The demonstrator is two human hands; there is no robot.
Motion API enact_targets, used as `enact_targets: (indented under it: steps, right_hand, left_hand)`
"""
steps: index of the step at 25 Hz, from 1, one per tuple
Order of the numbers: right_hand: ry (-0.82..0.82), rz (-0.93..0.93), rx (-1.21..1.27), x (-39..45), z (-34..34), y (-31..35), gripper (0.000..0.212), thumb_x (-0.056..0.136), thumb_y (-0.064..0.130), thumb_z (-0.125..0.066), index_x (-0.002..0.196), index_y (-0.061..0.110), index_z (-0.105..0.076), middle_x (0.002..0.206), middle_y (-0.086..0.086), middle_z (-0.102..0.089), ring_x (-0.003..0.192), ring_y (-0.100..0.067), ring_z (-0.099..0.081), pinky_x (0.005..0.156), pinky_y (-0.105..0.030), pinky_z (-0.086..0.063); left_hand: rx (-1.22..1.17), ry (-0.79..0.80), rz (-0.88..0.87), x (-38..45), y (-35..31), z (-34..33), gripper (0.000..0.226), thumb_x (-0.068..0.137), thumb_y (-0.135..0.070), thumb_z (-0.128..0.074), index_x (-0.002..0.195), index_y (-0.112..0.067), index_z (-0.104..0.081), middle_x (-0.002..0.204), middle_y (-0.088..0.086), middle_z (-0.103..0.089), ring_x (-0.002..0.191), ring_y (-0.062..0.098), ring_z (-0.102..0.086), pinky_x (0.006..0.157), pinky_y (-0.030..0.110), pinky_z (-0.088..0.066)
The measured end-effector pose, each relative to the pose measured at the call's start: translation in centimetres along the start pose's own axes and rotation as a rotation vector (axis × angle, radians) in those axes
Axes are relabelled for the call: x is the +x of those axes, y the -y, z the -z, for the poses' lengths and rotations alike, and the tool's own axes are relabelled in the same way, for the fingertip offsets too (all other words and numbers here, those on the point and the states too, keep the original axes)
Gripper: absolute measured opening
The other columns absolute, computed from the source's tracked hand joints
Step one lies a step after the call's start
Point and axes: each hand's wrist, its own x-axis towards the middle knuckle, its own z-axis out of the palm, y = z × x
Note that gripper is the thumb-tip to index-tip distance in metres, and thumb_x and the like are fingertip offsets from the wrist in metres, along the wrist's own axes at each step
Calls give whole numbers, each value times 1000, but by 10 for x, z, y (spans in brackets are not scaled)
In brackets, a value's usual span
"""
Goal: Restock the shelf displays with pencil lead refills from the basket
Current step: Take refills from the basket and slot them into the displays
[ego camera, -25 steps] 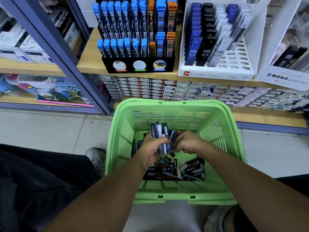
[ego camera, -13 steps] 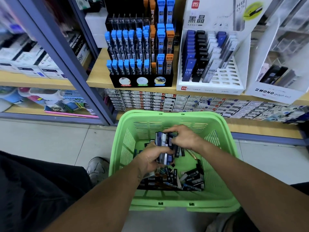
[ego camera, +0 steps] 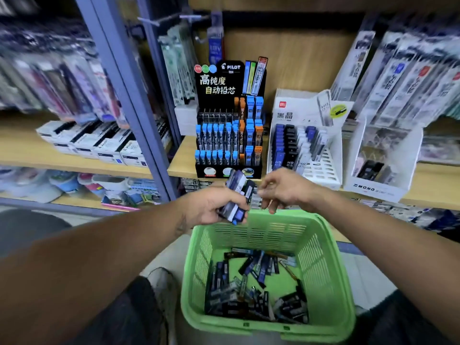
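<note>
Gripping flat plastic refill cases (ego camera: 235,195), L hand (ego camera: 211,207), slotted basket (ego camera: 321,265).

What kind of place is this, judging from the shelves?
Most likely a stationery shop. A black Pilot lead-refill display and a white HB 0.5 lead display stand on a wooden shelf, with a Mono display box beside them and packaged pens hanging above.

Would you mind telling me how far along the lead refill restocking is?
The black Pilot display already looks mostly filled. In hand: the left hand grips a bunch of refills above the green basket, and the right hand picks at them. Left: the white display has empty front slots, and many refills remain in the basket.
</note>
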Motion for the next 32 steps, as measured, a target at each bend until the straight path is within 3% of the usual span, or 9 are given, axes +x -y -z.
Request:
enact_targets:
  steps: [4, 6, 9, 13, 20, 23, 26, 29, 32]
  right_hand:
    - [-111, 74, -90, -10, 16, 37, 9, 90, 14, -72, 85, 10, -79, 73, 2, -73, 64, -11, -53, 57, -25, -40]
    - [-72, 138, 13, -9, 21, 52, 8, 88, 6, -72, 88, 8, -80, 77, -1, -75, 70, -15, -55, 62, -29, -43]
    - [-63, 285, 93, -3, 26, 68, 21, 80, -5, -77, 98, 6, -76, 85, -10, -75, 72, -14, -64, 65, -22, -51]
    - [-34, 353, 322, 15, 30, 75, 28, 79, -16, -70, 105, -4, -68, 92, -18, -73, 86, -24, -66, 87, -35, -54]
    - [-132, 330, 531, 36, 26, 88, 23, 83, -4, -73, 103, 6, -67, 87, -16, -73, 75, -21, -70, 76, -30, -60]
    - [-382, 314, 12, 43, 38, 89, 5, 88, 16, -76, 90, 14, -72, 81, -6, -72, 66, -13, -64, 67, -28, -55]
    - [-406, 333, -538, 52, 27, 80, 9, 88, 30, -74, 91, 21, -74, 76, 6, -64, 73, -15, -61, 68, -29, -52]
    - [-388, 336, -742, 57, 11, 73, 17, 88, 37, -74, 94, 22, -72, 85, -1, -67, 82, -24, -63, 72, -39, -56]
    - [-421, 346, -794, 60, 5, 72, 17, 89, 34, -73, 90, 17, -73, 85, -4, -70, 80, -27, -65, 70, -39, -56]
  left_hand:
    - [-1, -137, -84, -26, -43, 11, 34, 77, 19, -65, 105, 3, -55, 75, 21, -64, 59, 29, -67, 53, 37, -59]
    - [4, -180, -106, -35, -57, 14, 33, 78, 17, -65, 109, 8, -59, 82, 22, -67, 58, 27, -67, 50, 33, -58]
    - [17, -172, -145, -40, -71, 17, 32, 80, 15, -64, 112, 11, -62, 94, 28, -69, 59, 26, -65, 52, 32, -59]
    - [25, -155, -180, -32, -82, 25, 21, 82, 14, -64, 101, 6, -61, 75, 20, -66, 52, 24, -65, 50, 33, -58]
    - [-1, -273, -258, -20, -95, 39, 38, 75, 13, -72, 112, 16, -63, 82, 28, -65, 48, 26, -60, 47, 30, -54]
    - [-67, -322, -289, -19, -109, 48, 49, 73, 13, -74, 119, 16, -56, 78, 27, -66, 49, 27, -61, 50, 33, -55]
    - [-76, -350, -272, -18, -115, 57, 56, 73, 13, -74, 124, 16, -52, 65, 24, -63, 48, 29, -60, 50, 35, -55]
    - [-62, -346, -257, -18, -116, 60, 53, 73, 13, -74, 121, 14, -54, 66, 23, -63, 47, 29, -62, 51, 36, -56]
    - [-64, -344, -253, -20, -117, 60, 40, 73, 13, -74, 110, 11, -59, 68, 23, -64, 48, 29, -62, 52, 36, -57]
